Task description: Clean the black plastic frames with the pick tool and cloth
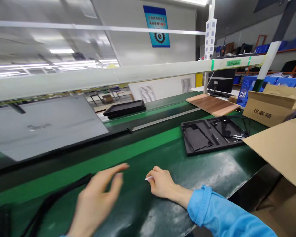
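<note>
Above the green bench top (187, 177), my left hand (96, 194) is open, thumb and fingers apart, with nothing between them; it is slightly blurred. Black cables (56, 194) run beside and behind it. My right hand (161, 182) is closed in a pinch over the bench. A small white piece (149, 178) sticks out between its thumb and fingers; most of it is hidden, so its kind is unclear. To the right and farther back lies a black foam tray (199, 152) holding dark frame-like parts (197, 136).
A wooden board (213, 104) lies at the back right, near cardboard boxes (268, 108) and blue crates (246, 87). A large grey panel (46, 126) stands at left. A white rail (128, 75) crosses above the bench. Another black tray (124, 109) sits farther back.
</note>
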Tool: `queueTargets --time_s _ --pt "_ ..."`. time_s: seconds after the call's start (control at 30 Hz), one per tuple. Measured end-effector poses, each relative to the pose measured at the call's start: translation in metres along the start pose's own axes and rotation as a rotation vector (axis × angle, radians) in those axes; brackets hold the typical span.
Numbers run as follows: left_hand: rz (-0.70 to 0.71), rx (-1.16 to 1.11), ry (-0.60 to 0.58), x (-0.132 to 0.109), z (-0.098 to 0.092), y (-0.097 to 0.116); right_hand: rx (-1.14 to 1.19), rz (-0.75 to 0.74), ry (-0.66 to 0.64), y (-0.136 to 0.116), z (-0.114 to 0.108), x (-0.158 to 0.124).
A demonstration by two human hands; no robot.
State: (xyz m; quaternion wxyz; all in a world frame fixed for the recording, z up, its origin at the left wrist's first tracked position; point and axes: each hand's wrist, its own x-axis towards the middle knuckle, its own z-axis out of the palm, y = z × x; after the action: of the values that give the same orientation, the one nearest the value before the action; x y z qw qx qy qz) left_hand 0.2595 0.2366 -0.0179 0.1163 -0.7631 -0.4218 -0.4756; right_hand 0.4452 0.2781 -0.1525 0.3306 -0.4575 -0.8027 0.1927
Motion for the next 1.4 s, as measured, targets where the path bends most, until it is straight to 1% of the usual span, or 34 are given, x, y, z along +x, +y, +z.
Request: queueTargets --time_s 0.03,0.07,0.1,0.13,0.17,0.2,0.23,0.27,0.3,0.33,0.4,0.47,0.53,0.57,0.6,0.63,0.67,0.7,0.73,0.8,0.83,0.9,0.97,1.07,1.13,1.4 --pt "0.038 -0.104 -0.113 -0.004 0.025 0.021 -0.016 -0.001 0.015 0.001 -0.003 0.0" --pt "0.073 -0.232 -0.189 -0.009 0.05 0.043 -0.029 -0.002 0.036 0.003 -0.006 -0.001" --pt "0.102 -0.278 -0.233 -0.014 0.073 0.066 -0.038 -0.002 0.057 0.005 -0.01 -0.002" --pt "0.114 -0.292 -0.257 -0.019 0.092 0.086 -0.039 -0.003 0.076 0.007 -0.014 -0.002" --pt "0.118 -0.295 -0.279 -0.025 0.106 0.101 -0.032 -0.004 0.088 0.009 -0.017 -0.003" --pt "0.115 -0.291 -0.297 -0.031 0.114 0.11 -0.016 -0.01 0.093 0.012 -0.02 -0.002" --pt "0.109 -0.28 -0.313 -0.037 0.117 0.113 0.007 -0.02 0.089 0.015 -0.021 -0.001" --pt "0.091 -0.26 -0.319 -0.045 0.114 0.11 0.034 -0.033 0.079 0.018 -0.021 0.001" --pt "0.054 -0.253 -0.313 -0.054 0.105 0.103 0.064 -0.05 0.066 0.021 -0.02 0.003" --pt "0.003 -0.25 -0.294 -0.065 0.091 0.093 0.093 -0.069 0.051 0.023 -0.018 0.004" --pt "-0.14 -0.157 -0.247 -0.093 0.051 0.068 0.137 -0.102 0.018 0.027 -0.015 0.003" --pt "-0.318 0.066 -0.203 -0.126 0.003 0.038 0.147 -0.123 -0.02 0.026 -0.011 -0.004" --pt "-0.482 0.247 -0.128 -0.159 -0.043 0.006 0.077 -0.123 -0.063 0.023 -0.008 -0.014" --pt "-0.554 0.318 -0.089 -0.175 -0.063 -0.01 0.056 -0.142 -0.073 0.02 -0.005 -0.018" --pt "-0.628 0.407 -0.07 -0.19 -0.079 -0.024 0.033 -0.172 -0.079 0.016 -0.002 -0.021" --pt "-0.681 0.523 -0.105 -0.202 -0.091 -0.034 0.008 -0.212 -0.082 0.012 0.001 -0.023" --pt "-0.702 0.591 -0.156 -0.212 -0.098 -0.04 -0.021 -0.259 -0.083 0.008 0.005 -0.022" --pt "-0.705 0.625 -0.219 -0.22 -0.101 -0.041 -0.056 -0.31 -0.081 0.003 0.008 -0.021" --pt "-0.693 0.631 -0.276 -0.225 -0.1 -0.038 -0.097 -0.362 -0.08 -0.002 0.012 -0.019" --pt "-0.674 0.593 -0.351 -0.228 -0.094 -0.022 -0.168 -0.463 -0.084 -0.015 0.018 -0.013" --pt "-0.669 0.563 -0.364 -0.227 -0.09 -0.011 -0.193 -0.505 -0.094 -0.023 0.021 -0.009" --pt "-0.679 0.485 -0.324 -0.224 -0.087 0.006 -0.193 -0.567 -0.132 -0.04 0.026 -0.003" --pt "-0.689 0.419 -0.267 -0.22 -0.089 0.014 -0.169 -0.575 -0.158 -0.057 0.033 0.004" --pt "-0.677 0.368 -0.231 -0.216 -0.092 0.011 -0.114 -0.562 -0.202 -0.076 0.043 0.012" --pt "-0.658 0.364 -0.221 -0.215 -0.093 0.006 -0.09 -0.556 -0.228 -0.082 0.046 0.014" --pt "-0.629 0.387 -0.204 -0.214 -0.092 0.003 0.006 -0.539 -0.243 -0.086 0.042 0.011"
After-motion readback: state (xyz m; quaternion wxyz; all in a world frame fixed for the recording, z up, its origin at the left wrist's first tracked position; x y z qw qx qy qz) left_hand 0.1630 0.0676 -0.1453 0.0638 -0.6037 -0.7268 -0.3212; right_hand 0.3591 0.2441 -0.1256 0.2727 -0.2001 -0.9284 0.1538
